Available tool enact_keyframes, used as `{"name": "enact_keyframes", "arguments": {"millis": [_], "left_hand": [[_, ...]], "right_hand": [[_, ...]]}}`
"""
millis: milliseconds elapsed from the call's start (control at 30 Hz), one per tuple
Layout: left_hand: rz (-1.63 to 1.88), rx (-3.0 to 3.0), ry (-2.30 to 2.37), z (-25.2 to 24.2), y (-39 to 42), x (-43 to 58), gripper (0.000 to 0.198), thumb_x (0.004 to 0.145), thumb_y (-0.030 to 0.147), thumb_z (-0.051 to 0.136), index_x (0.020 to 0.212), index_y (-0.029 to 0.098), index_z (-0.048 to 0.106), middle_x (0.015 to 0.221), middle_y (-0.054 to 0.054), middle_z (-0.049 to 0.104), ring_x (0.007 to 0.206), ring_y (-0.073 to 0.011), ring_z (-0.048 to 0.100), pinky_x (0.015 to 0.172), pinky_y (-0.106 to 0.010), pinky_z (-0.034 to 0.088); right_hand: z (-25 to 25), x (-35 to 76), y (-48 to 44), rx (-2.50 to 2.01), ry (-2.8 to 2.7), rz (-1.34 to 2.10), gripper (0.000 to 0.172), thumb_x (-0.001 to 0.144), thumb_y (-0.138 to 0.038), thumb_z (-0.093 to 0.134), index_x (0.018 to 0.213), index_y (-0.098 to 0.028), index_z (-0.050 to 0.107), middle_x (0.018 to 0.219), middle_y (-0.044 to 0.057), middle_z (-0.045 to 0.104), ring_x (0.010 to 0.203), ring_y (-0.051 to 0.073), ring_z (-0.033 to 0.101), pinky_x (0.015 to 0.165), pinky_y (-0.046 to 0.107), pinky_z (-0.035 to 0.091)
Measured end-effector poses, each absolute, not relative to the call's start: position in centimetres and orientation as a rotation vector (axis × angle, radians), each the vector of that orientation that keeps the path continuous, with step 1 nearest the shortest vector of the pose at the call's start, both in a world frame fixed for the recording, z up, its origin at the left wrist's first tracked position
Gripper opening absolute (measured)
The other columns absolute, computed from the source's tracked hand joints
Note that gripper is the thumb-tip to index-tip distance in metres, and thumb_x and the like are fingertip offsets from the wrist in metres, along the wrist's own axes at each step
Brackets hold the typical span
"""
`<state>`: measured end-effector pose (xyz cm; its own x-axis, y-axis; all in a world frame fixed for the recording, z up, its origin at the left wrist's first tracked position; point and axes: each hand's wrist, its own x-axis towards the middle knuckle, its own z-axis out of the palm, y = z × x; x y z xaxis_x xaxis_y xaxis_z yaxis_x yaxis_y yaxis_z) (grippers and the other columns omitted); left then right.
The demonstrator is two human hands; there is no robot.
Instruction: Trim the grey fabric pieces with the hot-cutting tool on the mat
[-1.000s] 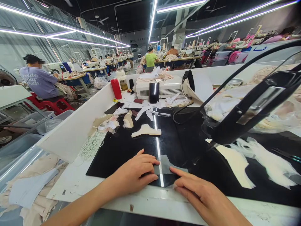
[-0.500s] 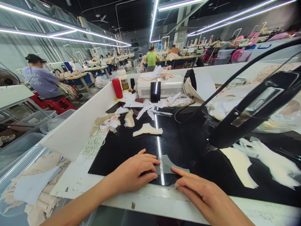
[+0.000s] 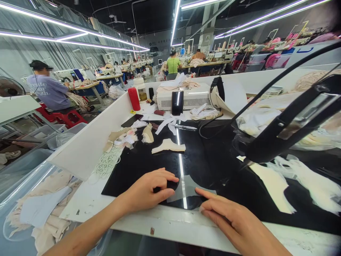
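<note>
A thin, see-through grey piece of material (image 3: pixel 188 185) lies flat on the black table mat (image 3: pixel 213 156) near the front edge. At its left side is my left hand (image 3: pixel 150 188), fingers stretched and apart with nothing gripped. My right hand (image 3: pixel 226 215) rests its extended index fingertip on the right part of the piece, with the thumb near the mat's front edge. Beyond the hands lies a cream curved fabric piece (image 3: pixel 168 145). Another cream cut piece (image 3: pixel 273 186) and a heap of white sheer pieces (image 3: pixel 310 185) lie to the right.
A black lamp-like arm (image 3: pixel 295 119) slants over the right side. At the back stand a white vented box (image 3: pixel 195 97), an upright phone (image 3: pixel 177 103) and a red thread cone (image 3: pixel 133 99). Pale cord (image 3: pixel 108 161) and scraps lie left. A person (image 3: pixel 48 85) sits far left.
My left hand has shifted slightly left and its fingertips have drawn back, showing more of the grey piece. My right hand stays on it. The view has shifted slightly.
</note>
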<state>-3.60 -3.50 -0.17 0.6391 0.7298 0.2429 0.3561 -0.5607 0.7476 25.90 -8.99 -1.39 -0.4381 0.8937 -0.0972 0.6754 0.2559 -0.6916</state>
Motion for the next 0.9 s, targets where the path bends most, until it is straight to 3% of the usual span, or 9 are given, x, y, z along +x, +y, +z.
{"name": "enact_keyframes", "arguments": {"millis": [167, 300, 433, 600, 733, 900], "left_hand": [[0.816, 2.156, 1.009, 0.6, -3.6, -3.9, 0.027, 0.097, 0.024, 0.072, 0.078, 0.022, 0.053, 0.112, -0.005, 0.079, 0.108, -0.0202, 0.072, 0.108, -0.04, 0.054], [0.732, 2.381, 0.825, 0.6, -4.4, -3.8, 0.004, 0.102, 0.023, 0.069, 0.101, 0.022, 0.072, 0.11, -0.005, 0.078, 0.107, -0.0191, 0.072, 0.121, -0.043, 0.045], [0.56, 2.57, 0.779, 0.2, -5.2, -4.0, 0.019, 0.106, 0.025, 0.065, 0.119, 0.022, 0.078, 0.118, -0.007, 0.078, 0.112, -0.02, 0.073, 0.129, -0.047, 0.037], [0.539, 2.6, 0.791, 0.0, -5.4, -4.1, 0.024, 0.108, 0.024, 0.06, 0.125, 0.023, 0.078, 0.119, -0.007, 0.079, 0.118, -0.0213, 0.071, 0.128, -0.049, 0.038], [0.551, 2.588, 0.789, -0.2, -5.1, -4.2, 0.024, 0.108, 0.023, 0.061, 0.125, 0.023, 0.078, 0.12, -0.008, 0.078, 0.119, -0.0216, 0.071, 0.128, -0.05, 0.038], [0.571, 2.514, 0.818, -0.1, -4.7, -4.7, 0.024, 0.107, 0.022, 0.063, 0.125, 0.024, 0.078, 0.13, -0.008, 0.076, 0.125, -0.0232, 0.069, 0.13, -0.051, 0.034]], "right_hand": [[-1.4, 26.5, -9.0, -1.421, -2.175, 0.997, 0.044, 0.108, -0.054, 0.047, 0.095, -0.029, 0.081, 0.141, 0.006, 0.076, 0.142, 0.034, 0.064, 0.114, 0.042, 0.056], [-1.4, 26.7, -9.2, -1.441, -2.124, 1.012, 0.042, 0.106, -0.057, 0.052, 0.094, -0.031, 0.083, 0.144, 0.004, 0.074, 0.136, 0.035, 0.069, 0.114, 0.042, 0.057], [-1.2, 26.1, -9.6, -1.42, -2.173, 1.014, 0.041, 0.106, -0.055, 0.052, 0.096, -0.032, 0.083, 0.146, 0.003, 0.073, 0.139, 0.034, 0.066, 0.116, 0.042, 0.055], [-0.5, 23.7, -10.1, -1.278, -2.195, 1.048, 0.03, 0.107, -0.044, 0.057, 0.096, -0.033, 0.083, 0.137, 0.0, 0.078, 0.134, 0.03, 0.07, 0.11, 0.035, 0.06], [-0.2, 21.8, -10.3, -1.197, -2.241, 1.1, 0.032, 0.108, -0.035, 0.054, 0.094, -0.032, 0.082, 0.145, -0.002, 0.074, 0.137, 0.028, 0.068, 0.104, 0.031, 0.062], [0.5, 22.3, -10.1, -1.174, -2.166, 1.279, 0.027, 0.104, -0.038, 0.061, 0.089, -0.034, 0.083, 0.12, -0.002, 0.084, 0.124, 0.024, 0.076, 0.104, 0.027, 0.059]]}}
